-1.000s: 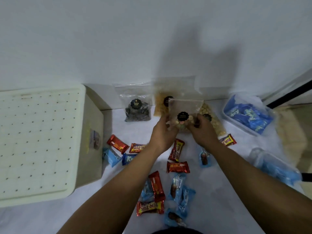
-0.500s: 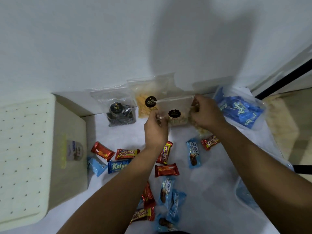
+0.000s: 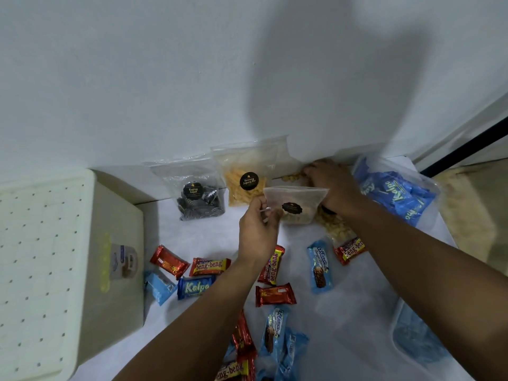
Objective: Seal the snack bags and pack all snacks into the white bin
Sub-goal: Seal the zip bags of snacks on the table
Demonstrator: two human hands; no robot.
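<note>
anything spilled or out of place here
Possibly. Loose pale snack pieces seem to lie on the white surface behind and right of the small clear bag the left hand pinches; whether they spilled or sit in another clear bag is unclear. The right hand reaches among them. The white bin has its lid on.

— Entry, person: what shows?
— Two forearms, a left hand (image 3: 257, 232) and a right hand (image 3: 334, 188), entering from the lower edge.
— Sleeves?
— Both arms bare up to the frame edge.
— Rings, watch, gloves?
— Hands bare; wrists bare. Fingernails too small to describe.
</note>
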